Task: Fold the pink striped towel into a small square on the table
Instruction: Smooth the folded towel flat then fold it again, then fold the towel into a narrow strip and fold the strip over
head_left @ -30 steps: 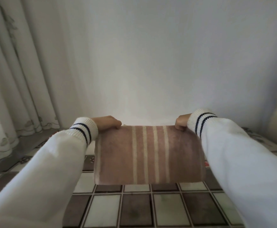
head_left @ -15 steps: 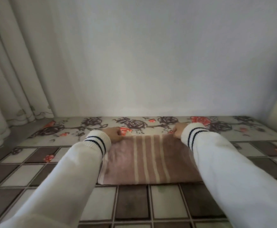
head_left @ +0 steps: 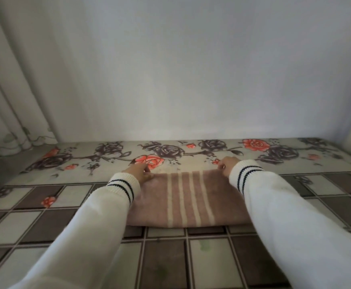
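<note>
The pink striped towel [head_left: 189,200] lies flat on the table as a folded rectangle, with several pale stripes running away from me down its middle. My left hand [head_left: 138,171] pinches its far left corner. My right hand [head_left: 227,164] pinches its far right corner. Both hands rest low at the towel's far edge, and my white sleeves with dark cuff stripes cover its left and right sides.
The table [head_left: 66,222] wears a cloth with brown and white checks near me and a band of roses along the far side. A plain white wall [head_left: 180,69] stands right behind it. Curtains [head_left: 13,90] hang at the left.
The towel hung in the air between my hands a second ago. Both hands have lowered it forward onto the table, where it now lies flat.
</note>
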{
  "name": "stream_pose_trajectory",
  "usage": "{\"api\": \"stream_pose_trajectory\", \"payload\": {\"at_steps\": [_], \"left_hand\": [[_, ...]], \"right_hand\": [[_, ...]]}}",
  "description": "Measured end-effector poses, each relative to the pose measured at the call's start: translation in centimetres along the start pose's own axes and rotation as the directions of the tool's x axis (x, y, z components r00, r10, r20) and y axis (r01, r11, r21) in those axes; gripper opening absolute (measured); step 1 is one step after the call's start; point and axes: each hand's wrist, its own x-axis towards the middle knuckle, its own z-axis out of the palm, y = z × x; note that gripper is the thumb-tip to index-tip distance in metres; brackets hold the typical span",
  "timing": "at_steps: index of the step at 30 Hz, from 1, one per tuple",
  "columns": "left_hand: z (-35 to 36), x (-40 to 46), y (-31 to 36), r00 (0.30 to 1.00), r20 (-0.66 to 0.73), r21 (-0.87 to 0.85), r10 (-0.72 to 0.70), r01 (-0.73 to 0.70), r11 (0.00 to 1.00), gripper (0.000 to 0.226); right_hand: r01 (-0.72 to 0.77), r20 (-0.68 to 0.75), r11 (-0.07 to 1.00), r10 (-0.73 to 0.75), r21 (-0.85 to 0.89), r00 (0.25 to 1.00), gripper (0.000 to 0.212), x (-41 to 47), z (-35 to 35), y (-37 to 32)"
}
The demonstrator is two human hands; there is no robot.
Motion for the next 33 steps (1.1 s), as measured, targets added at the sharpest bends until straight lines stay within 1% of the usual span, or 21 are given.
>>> {"api": "stream_pose_trajectory", "payload": {"at_steps": [5,10,13,15,18,24,29,33], "left_hand": [[0.9,0.5,-0.6,0.999,0.016,-0.028,-0.029,0.030,0.999,0.032],[0.8,0.3,-0.5,1.000,0.000,-0.013,-0.017,0.017,1.000,0.039],[0.3,-0.1,-0.5,1.000,-0.013,0.016,0.006,-0.006,1.000,0.046],[-0.2,-0.5,-0.5,0.999,-0.032,0.039,0.018,-0.017,0.999,0.045],[-1.1,-1.2,-0.4,0.996,-0.083,0.072,0.031,-0.025,0.997,0.041],[-2.2,-3.3,-0.4,0.987,-0.090,0.100,0.133,-0.124,0.987,0.038],[-2.4,-5.4,-0.5,0.978,-0.074,0.113,0.195,-0.186,0.976,0.035],[-1.9,-7.2,0.1,0.968,-0.072,0.092,0.239,-0.232,0.968,0.033]], "right_hand": [[-0.018,0.007,1.000,0.018,0.009,1.000,0.031,0.5,0.8,0.3],[-0.015,-0.005,1.000,0.015,0.006,1.000,0.033,0.4,0.9,0.2],[0.013,-0.041,1.000,-0.012,0.010,0.999,0.035,0.1,0.4,0.1],[0.037,-0.067,0.999,-0.036,0.024,0.997,0.037,-0.3,-0.2,0.0],[0.067,-0.106,0.995,-0.059,0.075,0.993,0.033,-1.0,-1.2,-0.3],[0.185,-0.120,0.967,-0.166,0.176,0.979,0.028,-3.6,-2.2,-1.2],[0.227,-0.110,0.959,-0.210,0.170,0.971,0.025,-5.6,-2.4,-1.0],[0.258,-0.101,0.956,-0.246,0.142,0.964,0.023,-6.8,-1.9,-0.8]]}}
